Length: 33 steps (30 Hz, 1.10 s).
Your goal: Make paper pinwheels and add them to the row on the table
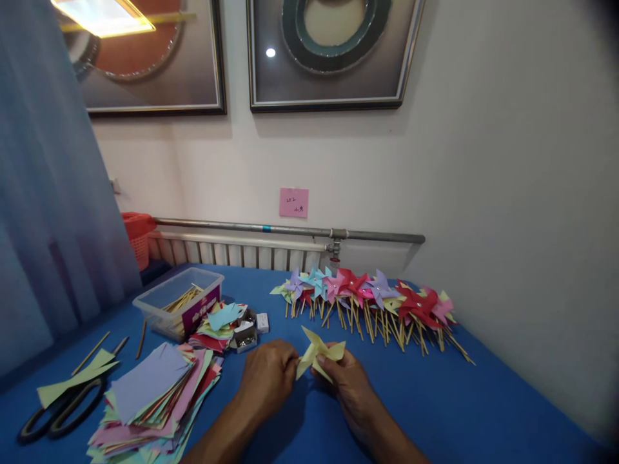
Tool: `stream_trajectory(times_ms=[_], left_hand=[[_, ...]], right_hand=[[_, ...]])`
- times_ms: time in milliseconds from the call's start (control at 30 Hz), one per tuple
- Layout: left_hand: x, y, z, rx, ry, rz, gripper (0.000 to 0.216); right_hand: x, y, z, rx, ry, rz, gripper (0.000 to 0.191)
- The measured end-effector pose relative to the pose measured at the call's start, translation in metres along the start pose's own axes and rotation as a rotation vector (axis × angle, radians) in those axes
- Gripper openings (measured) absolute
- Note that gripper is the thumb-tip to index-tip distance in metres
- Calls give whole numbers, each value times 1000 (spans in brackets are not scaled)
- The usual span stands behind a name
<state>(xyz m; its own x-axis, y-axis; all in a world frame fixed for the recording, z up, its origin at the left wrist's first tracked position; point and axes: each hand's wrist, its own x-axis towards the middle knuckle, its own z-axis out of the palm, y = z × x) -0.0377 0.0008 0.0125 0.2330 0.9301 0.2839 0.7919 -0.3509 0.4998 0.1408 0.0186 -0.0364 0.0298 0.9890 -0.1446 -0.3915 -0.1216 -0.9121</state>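
A pale yellow paper pinwheel point(312, 348) with folded blades is held over the blue table, in the middle of the head view. My right hand point(352, 388) pinches it from the right, thumb on the front near its centre and fingers behind. Close against the pinwheel's left side, my left hand point(269, 372) is closed with the knuckles up. Its fingertips are mostly hidden, so what it grips cannot be made out. Small open boxes of metal pins point(245, 338) lie just beyond my left hand.
Finished pinwheels on sticks point(358, 290) lie in a row at the back right. At left are stacked coloured paper sheets point(149, 380), black-handled scissors point(77, 406), cut paper pieces point(220, 325) and a clear plastic box point(159, 312) of sticks. A pipe point(242, 227) runs along the wall.
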Motion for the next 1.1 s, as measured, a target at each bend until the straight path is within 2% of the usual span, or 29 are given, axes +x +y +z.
stream_trajectory(times_ms=[367,600,1100], left_hand=[[-1,5,-6,54,-45,-51,22],[-2,6,-5,71,-42,-59,20],[-1,7,-5,4,-62,-98,21]], right_hand=[[0,-1,1,-21,10,-2,59],[-7,-5,0,-27,-51,-23,47],[4,7,-2,-16,-13,0,56]])
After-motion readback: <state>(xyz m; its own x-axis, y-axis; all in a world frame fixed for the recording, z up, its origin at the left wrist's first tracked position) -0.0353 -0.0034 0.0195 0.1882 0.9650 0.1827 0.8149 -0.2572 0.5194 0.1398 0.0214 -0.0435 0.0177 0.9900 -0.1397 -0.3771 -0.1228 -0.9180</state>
